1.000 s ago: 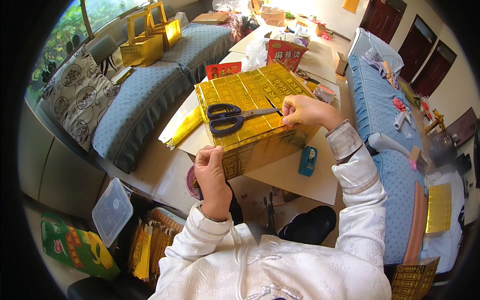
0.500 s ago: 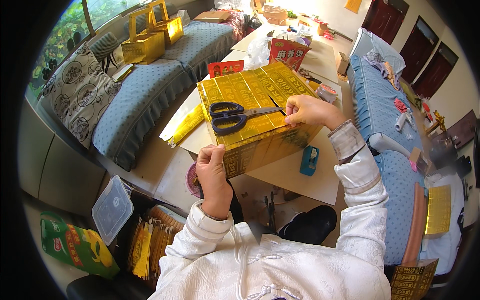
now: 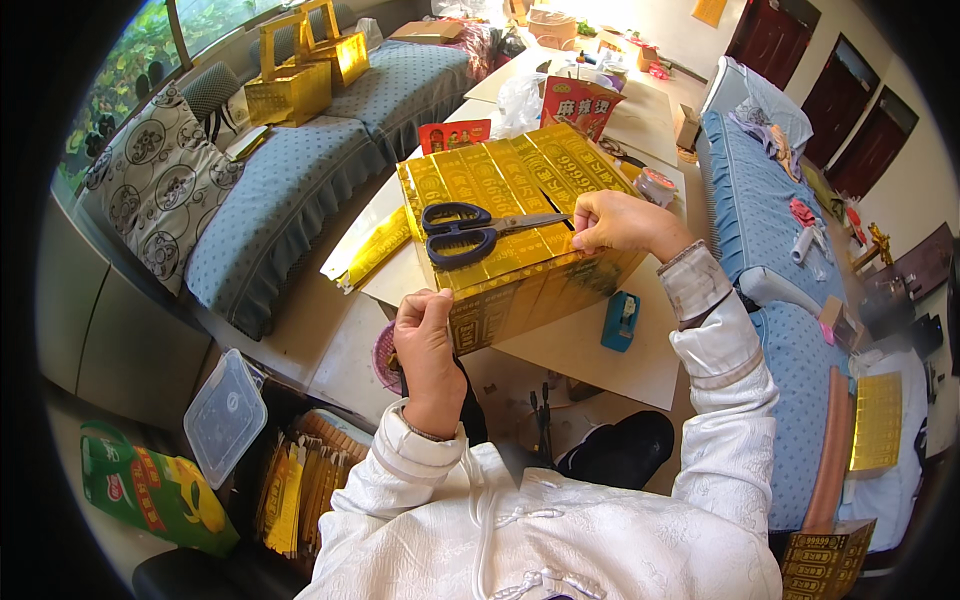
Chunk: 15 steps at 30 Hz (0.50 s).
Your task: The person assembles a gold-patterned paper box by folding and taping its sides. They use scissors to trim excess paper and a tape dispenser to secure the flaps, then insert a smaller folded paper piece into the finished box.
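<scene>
Head view: a gold, patterned box [image 3: 522, 247] sits in the middle, on a pale tabletop [image 3: 590, 368], its near left corner toward the wearer. Dark-handled scissors [image 3: 496, 228] lie flat across its top, blades pointing right. The left hand [image 3: 424, 340] is at that near left corner, thumb and forefinger pinched together. The right hand [image 3: 625, 222] is at the right part of the top's near edge, fingertips also pinched, close by the scissors' tip. Whether either pinch holds something thin is unclear. Both arms wear white sleeves.

Right of the box's front stands a blue tape dispenser [image 3: 621, 320]; to the left lies a shiny gold piece [image 3: 372, 250]. Behind the box is a red packet [image 3: 578, 108]. A blue sofa [image 3: 310, 180] on the left bears two gold baskets with tall handles [image 3: 288, 95]; another blue sofa [image 3: 742, 195] is on the right.
</scene>
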Motion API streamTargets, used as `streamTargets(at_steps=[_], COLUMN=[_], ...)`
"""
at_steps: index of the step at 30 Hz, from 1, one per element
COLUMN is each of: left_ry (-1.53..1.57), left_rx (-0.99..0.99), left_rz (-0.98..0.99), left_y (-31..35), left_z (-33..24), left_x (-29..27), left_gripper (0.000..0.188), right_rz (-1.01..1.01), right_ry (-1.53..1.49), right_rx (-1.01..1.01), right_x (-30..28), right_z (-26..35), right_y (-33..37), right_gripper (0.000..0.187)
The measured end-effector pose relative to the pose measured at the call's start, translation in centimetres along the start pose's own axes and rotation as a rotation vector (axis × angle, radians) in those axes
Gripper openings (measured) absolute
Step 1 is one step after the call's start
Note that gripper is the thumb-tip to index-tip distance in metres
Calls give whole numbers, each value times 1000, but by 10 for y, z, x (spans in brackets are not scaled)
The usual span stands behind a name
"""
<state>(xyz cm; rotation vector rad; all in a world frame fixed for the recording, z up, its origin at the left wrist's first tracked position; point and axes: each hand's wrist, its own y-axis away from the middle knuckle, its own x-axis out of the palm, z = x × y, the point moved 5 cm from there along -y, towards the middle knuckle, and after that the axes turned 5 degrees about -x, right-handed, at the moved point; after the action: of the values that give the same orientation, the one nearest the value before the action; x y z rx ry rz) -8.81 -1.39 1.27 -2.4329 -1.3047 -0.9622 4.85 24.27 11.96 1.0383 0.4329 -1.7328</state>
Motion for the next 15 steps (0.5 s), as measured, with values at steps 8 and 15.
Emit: streamTargets(at_steps=[8, 15], left_ry=[-7, -27], left_rx=[-15, -17], left_rz=[-16, -12], left_y=[3, 1], left_z=[-4, -3], left_x=[3, 2], left_gripper=[20, 20], right_rz=[10, 5], right_ry=[1, 212], right_rx=[2, 46], right_x=[1, 0], right_z=[0, -1], right_y=[-2, -4], right_gripper=[19, 24])
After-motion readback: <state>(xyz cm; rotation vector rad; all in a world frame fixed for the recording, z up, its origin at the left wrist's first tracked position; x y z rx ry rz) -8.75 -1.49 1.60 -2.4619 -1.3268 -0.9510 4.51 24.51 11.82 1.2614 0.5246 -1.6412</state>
